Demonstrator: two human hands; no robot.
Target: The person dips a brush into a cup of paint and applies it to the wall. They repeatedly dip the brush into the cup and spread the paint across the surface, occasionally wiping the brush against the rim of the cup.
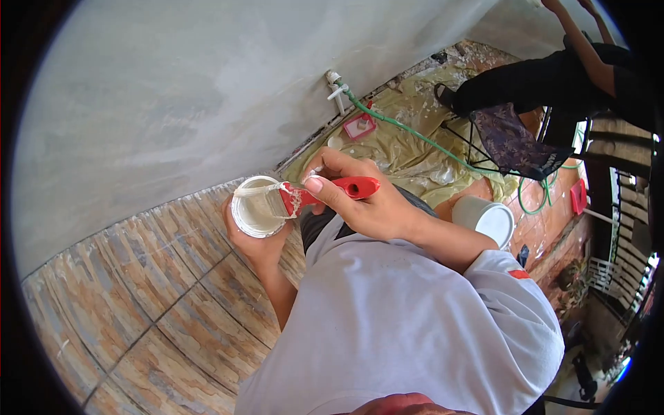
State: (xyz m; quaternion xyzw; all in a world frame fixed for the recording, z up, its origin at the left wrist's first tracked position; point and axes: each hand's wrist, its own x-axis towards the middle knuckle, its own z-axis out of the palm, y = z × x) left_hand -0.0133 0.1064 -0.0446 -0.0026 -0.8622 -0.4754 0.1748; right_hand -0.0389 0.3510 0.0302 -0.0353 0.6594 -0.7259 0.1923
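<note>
My left hand [257, 247] is wrapped round a small white tub [237, 214] of pale paint, tilted so its open top faces me. In my right hand [363, 200] is a paintbrush with a red handle [357, 187], gripped between thumb and fingers. The brush's bristles [268, 203], coated in white, lie over the tub's opening at its rim. White paint is smeared on the red ferrule end and on my right fingertips.
A grey wall [173, 104] rises ahead, with a tap [335, 86] and green hose [415, 136]. Tiled floor [173, 304] lies left. A yellowish sheet [408, 104], pink tray [360, 126], white bucket [484, 220], folding chair [512, 142] and another person [539, 79] are right.
</note>
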